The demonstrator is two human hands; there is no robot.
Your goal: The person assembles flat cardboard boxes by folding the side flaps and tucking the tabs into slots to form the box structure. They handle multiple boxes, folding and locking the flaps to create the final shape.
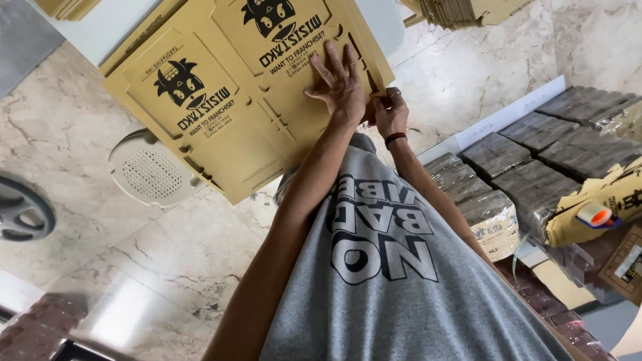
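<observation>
Cardboard, flat and die-cut, lies under my left hand, palm spread open near its right edge; my right hand pinches that edge. The cardboard sheet looks light, stiff, creasable; I'd grip edges. It rests on a white table.

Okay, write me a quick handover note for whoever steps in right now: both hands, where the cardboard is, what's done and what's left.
Left hand: flat, fingers spread, pressing on the printed die-cut cardboard sheet.
Right hand: gripping the sheet's near edge, black wristband on the wrist.
The sheet lies flat and unfolded on the white table. More flat cardboard sits at the top right; plastic-wrapped bundles are stacked on the right.
Done: sheet laid out. Left: no fold made yet.
</observation>
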